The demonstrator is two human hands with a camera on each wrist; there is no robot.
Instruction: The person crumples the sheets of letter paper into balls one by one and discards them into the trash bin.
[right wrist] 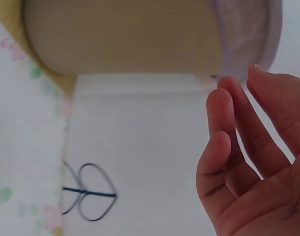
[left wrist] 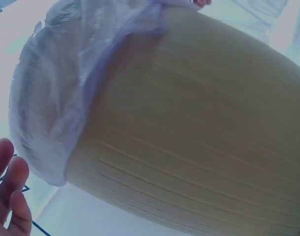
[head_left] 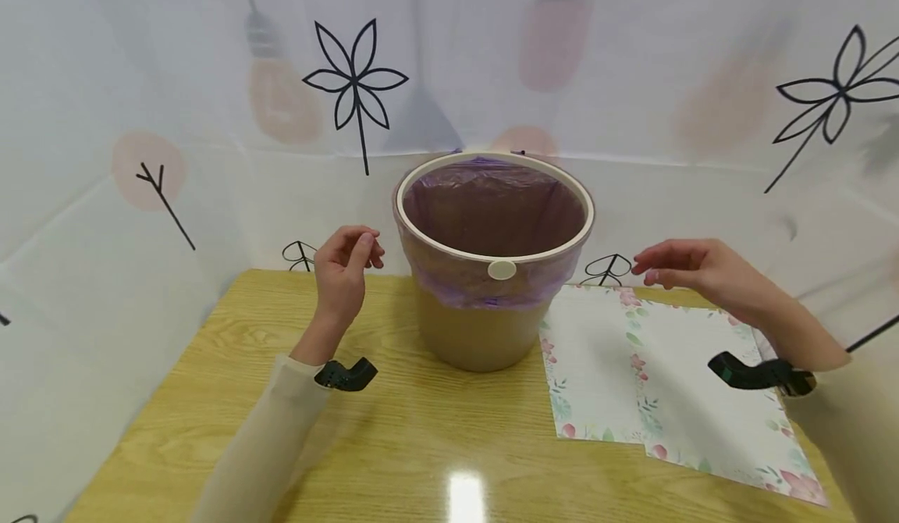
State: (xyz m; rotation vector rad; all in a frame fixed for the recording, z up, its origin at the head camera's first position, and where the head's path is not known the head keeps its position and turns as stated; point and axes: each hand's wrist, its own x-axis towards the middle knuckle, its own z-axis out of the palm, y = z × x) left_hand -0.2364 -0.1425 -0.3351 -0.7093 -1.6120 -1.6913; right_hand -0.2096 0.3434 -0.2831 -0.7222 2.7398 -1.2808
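Observation:
A beige trash can (head_left: 463, 336) stands upright on the wooden table, lined with a translucent purple bag (head_left: 449, 281). The bag folds over the rim and hangs down outside, under a cream ring (head_left: 502, 269) with an oval tab at the front. To the left of the can, my left hand (head_left: 344, 261) is raised with loosely bent fingers, holding nothing. My right hand (head_left: 684, 261) hovers to the right of the can, fingers relaxed and pointing toward it, also holding nothing. The right wrist view shows its fingers (right wrist: 219, 108) near the bag's edge.
Two floral-bordered paper sheets (head_left: 597, 367) overlap on the right side of the wooden table (head_left: 393, 437), under my right forearm. A white cloth (head_left: 211, 55) with printed flowers and bulbs hangs close behind the can. A black band device sits on each wrist.

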